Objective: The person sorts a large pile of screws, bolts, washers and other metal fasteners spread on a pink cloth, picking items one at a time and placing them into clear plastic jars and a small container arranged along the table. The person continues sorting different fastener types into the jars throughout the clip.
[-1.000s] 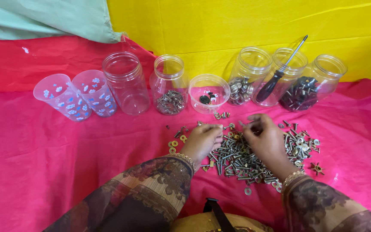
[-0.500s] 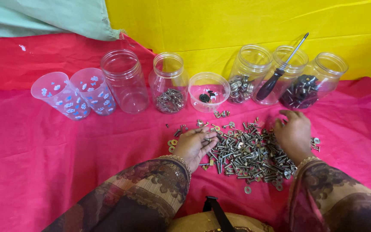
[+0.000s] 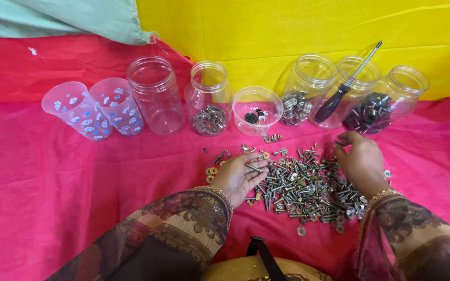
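A heap of mixed metal screws, bolts and washers (image 3: 300, 184) lies spread on the pink cloth (image 3: 69, 198), and everything else sits around it. The left hand (image 3: 241, 176) lies palm up at the heap's left edge, fingers loosely spread, with a few screws (image 3: 255, 167) resting on the palm and fingers. The right hand (image 3: 359, 160) rests palm down on the heap's right side, fingers curled toward its upper edge; I cannot tell whether they pinch anything. Beyond the heap stands a row of clear jars (image 3: 208, 99), a shallow round tub (image 3: 257, 110) and, furthest left, two flower-printed cups (image 3: 97, 110). A screwdriver (image 3: 346, 86) leans in a jar beyond the heap's right end.
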